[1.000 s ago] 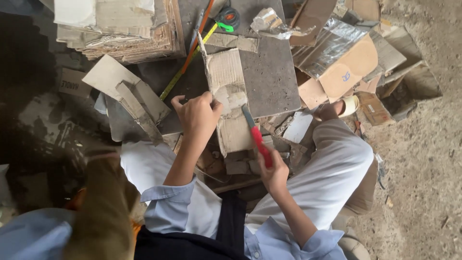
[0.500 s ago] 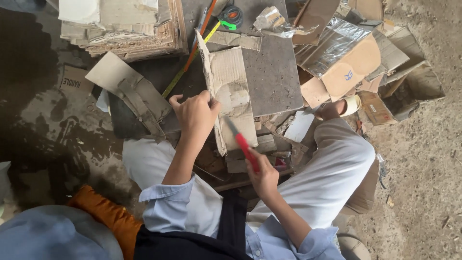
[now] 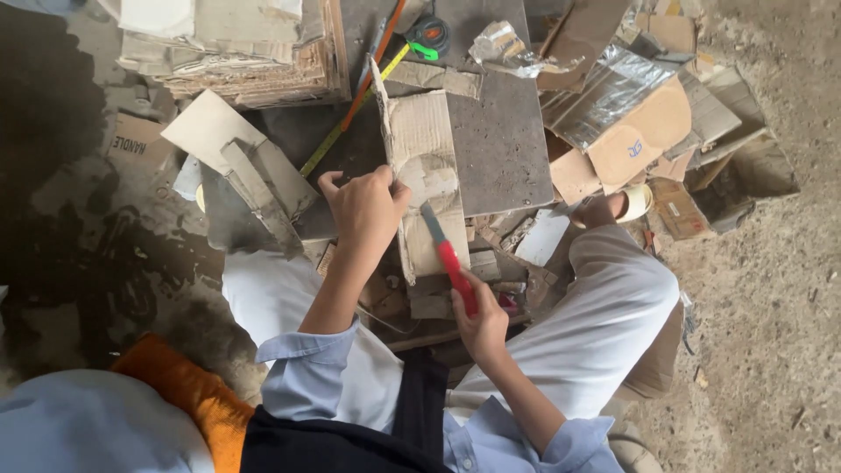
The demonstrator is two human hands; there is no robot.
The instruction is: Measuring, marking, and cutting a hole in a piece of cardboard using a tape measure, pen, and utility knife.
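you're in the middle of cutting: your left hand [image 3: 366, 213] presses down on the left edge of the worn cardboard strip [image 3: 427, 166], fingers curled over it and pinning it against the dark slab [image 3: 499, 149] it lies on, while your right hand [image 3: 480, 320] is closed around the red handle of the utility knife [image 3: 447, 254], blade tip resting on the strip just beside your left fingers. the strip runs away from you, between your knees, with the yellow tape measure [image 3: 350, 114] lying diagonal just to its left. judging by this, the cut along the strip is under way, not finished; the next stroke calls for a steady pull toward you, with the left fingertips kept clear of the blade's line. both forearms reach forward, left elbow bent and raised, right wrist low and cocked inward. loose cardboard scraps [image 3: 631, 131] lie well off to the right.
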